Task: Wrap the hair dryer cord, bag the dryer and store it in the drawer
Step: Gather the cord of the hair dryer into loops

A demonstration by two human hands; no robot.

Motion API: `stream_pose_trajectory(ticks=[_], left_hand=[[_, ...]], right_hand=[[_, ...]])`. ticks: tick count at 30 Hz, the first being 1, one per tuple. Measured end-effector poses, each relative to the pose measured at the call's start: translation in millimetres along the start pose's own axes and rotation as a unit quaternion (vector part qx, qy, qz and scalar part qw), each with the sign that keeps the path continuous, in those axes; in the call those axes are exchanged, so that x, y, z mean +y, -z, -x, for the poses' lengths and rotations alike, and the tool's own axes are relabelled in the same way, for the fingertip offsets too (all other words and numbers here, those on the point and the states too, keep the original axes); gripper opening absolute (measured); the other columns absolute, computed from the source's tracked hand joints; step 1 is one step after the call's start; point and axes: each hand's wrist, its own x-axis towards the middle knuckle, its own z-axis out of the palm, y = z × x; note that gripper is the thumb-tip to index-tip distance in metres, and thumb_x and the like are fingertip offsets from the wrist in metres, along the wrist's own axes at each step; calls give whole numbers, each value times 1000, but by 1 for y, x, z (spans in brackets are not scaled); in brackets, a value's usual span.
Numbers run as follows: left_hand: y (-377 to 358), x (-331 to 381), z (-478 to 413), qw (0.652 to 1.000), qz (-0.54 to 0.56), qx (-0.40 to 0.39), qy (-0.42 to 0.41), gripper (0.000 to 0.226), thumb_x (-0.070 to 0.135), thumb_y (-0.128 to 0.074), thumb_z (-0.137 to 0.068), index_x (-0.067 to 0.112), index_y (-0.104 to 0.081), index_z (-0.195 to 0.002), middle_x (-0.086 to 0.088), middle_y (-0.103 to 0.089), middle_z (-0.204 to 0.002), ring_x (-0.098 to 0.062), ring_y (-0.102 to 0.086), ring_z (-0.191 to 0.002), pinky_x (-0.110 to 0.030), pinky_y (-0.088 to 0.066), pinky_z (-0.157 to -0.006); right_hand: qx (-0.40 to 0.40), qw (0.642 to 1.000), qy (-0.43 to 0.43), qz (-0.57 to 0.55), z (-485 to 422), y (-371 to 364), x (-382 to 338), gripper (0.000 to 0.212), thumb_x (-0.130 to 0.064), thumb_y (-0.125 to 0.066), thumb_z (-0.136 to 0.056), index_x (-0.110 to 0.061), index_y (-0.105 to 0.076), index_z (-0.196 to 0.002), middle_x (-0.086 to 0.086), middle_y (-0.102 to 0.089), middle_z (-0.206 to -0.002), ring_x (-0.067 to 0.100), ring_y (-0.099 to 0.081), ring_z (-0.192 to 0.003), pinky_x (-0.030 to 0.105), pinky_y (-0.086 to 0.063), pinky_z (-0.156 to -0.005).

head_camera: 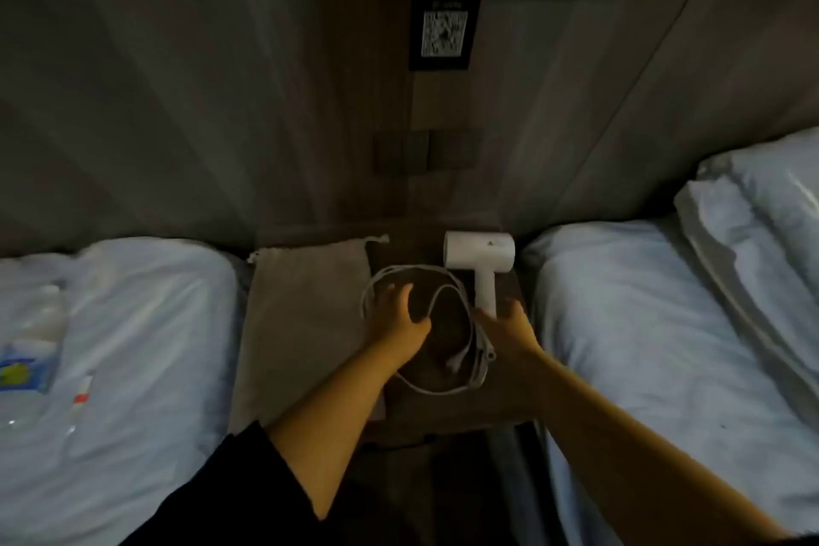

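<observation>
Bedding fills the left edge: a bed with a pale blue cover (pixel 133 324), and on it a clear plastic packet with a blue and yellow label (pixel 31 350) beside a thin white item with a red band (pixel 82 397), too blurred to name. A dark sleeve (pixel 239 492) covers the left upper arm low in the frame.

Between the two beds stands a dark wooden nightstand (pixel 443 412). On its left half lies a grey drawstring bag (pixel 306 310), flat, its drawstring end (pixel 376 239) at the far right corner. Just right of the bag, the white cord (pixel 376 279) lies in loose, uneven loops on the tabletop. The left hand (pixel 401 321) rests among these loops with fingers spread and slightly curled; a strand passes by the thumb, though whether the hand actually grips it cannot be told. The cord's white plug (pixel 456 361) lies inside the loops, nearer the viewer.

To the right, the white hair dryer (pixel 481 262) lies on the nightstand's far right part, barrel toward the wall, handle pointing back at the person. The right hand (pixel 509 330) is at the lower end of the handle, fingers partly open around it; contact looks likely, but a firm grasp is unclear.

On the wall behind are dark switch plates (pixel 425 153) and, higher, a black placard with a QR code (pixel 444 33). At the far right lies a second bed (pixel 642 346) with a pillow (pixel 762 199).
</observation>
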Motion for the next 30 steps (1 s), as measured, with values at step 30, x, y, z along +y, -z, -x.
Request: stream_pose_trajectory(ticks=[30], left_hand=[[-62,-77,-45,919,84,321,-212,42,4,-39,-89,14,-55,-128,-14,-64,-118,-33,-63,-100,-42,-51,-92]], right_hand=[[218,946,233,47,-59,-38,77,55,-22,-72,-69,-4,-54,-118,17,-64,-111,33,-61,-99,33,-43,-71]])
